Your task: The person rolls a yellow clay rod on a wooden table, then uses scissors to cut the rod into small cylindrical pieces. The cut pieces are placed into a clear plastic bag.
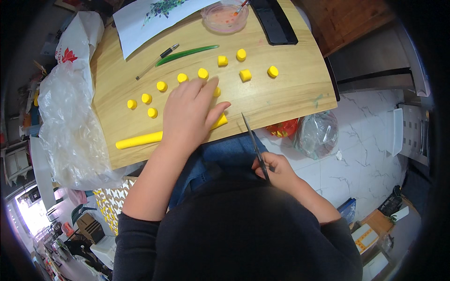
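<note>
My left hand (188,110) reaches over the wooden table (291,98), its thumb and fingers spread. Beneath its palm passes a long yellow roll of soft, clay-like material (139,140), both ends showing. Short yellow pieces lie around the fingers, among them one at the fingertips (203,73), one partly hidden beside the index finger (217,92) and one farther right (245,74). Whether the hand grips a piece is hidden. Beyond the table's near edge, above the lap, my right hand (276,168) holds dark metal scissors (256,147), blades pointing towards the table.
A pen (158,60) and a green tapered strip (186,55) lie beyond the pieces. Farther back are a painted paper sheet (135,30), a clear round dish (225,19) with a brush, and a black phone (276,23). Plastic bags (70,116) hang at the left edge.
</note>
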Tool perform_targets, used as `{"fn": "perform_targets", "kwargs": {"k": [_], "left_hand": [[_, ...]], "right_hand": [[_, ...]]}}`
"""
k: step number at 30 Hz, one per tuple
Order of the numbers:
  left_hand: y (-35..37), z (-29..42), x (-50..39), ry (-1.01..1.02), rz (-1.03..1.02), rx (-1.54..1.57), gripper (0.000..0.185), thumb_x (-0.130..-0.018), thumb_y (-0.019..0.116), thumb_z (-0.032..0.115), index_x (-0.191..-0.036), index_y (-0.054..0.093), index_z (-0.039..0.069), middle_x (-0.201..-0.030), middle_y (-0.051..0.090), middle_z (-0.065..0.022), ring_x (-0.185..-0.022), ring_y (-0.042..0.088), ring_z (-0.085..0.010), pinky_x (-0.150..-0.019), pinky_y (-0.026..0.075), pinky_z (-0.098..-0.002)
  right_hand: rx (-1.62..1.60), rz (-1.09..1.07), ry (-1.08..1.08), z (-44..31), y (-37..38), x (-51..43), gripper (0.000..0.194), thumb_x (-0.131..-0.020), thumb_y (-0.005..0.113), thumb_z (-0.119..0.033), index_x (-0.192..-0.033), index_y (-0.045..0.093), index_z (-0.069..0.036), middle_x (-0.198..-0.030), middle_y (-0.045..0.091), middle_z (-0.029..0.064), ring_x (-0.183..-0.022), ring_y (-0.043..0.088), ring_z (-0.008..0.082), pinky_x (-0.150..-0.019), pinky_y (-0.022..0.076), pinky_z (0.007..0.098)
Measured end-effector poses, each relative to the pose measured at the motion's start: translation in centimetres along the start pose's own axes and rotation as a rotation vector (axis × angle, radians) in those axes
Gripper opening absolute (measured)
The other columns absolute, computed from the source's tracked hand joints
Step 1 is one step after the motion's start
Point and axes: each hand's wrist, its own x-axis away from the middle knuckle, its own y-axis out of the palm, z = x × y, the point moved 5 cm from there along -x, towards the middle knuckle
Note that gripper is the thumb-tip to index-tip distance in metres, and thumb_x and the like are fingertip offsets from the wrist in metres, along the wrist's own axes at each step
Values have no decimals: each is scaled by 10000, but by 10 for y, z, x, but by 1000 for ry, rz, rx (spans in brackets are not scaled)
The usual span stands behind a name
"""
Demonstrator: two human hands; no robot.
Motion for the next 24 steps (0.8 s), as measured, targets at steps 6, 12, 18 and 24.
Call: {"fn": "perform_targets", "kwargs": {"k": [6, 12, 18, 24], "left_hand": [[4, 11, 46, -73, -108, 42, 354, -754, 769, 177, -1057, 659, 29, -935, 608, -105, -904, 592, -306, -785, 487, -400], [12, 8, 46, -207, 7, 257, 308, -728, 794, 133, -1005, 690, 47, -905, 610, -94, -888, 588, -305, -794, 479, -396], [18, 18, 42, -205, -7, 323, 277, -727, 796, 121, -976, 700, 47, -885, 614, -95, -883, 585, -306, -789, 476, -398], [19, 18, 42, -194, 2, 307, 287, -726, 793, 118, -986, 697, 44, -889, 613, -96, -881, 583, -307, -789, 474, -399]], "right_hand": [[8, -31, 47, 12, 2, 5, 160, -835, 735, -162, -886, 642, -43, -653, 537, -16, -617, 470, 40, -566, 389, 231], [53, -66, 62, 14, 0, 4, 236, -851, 725, -251, -914, 635, -43, -712, 586, 37, -660, 540, 114, -608, 437, 279], [68, -81, 55, 6, -1, -3, 230, -868, 704, -251, -916, 631, -38, -774, 617, 72, -739, 583, 146, -688, 465, 299], [22, -104, 57, 1, 4, -11, 232, -874, 700, -250, -917, 634, -31, -790, 637, 87, -749, 606, 162, -700, 475, 305]]}}
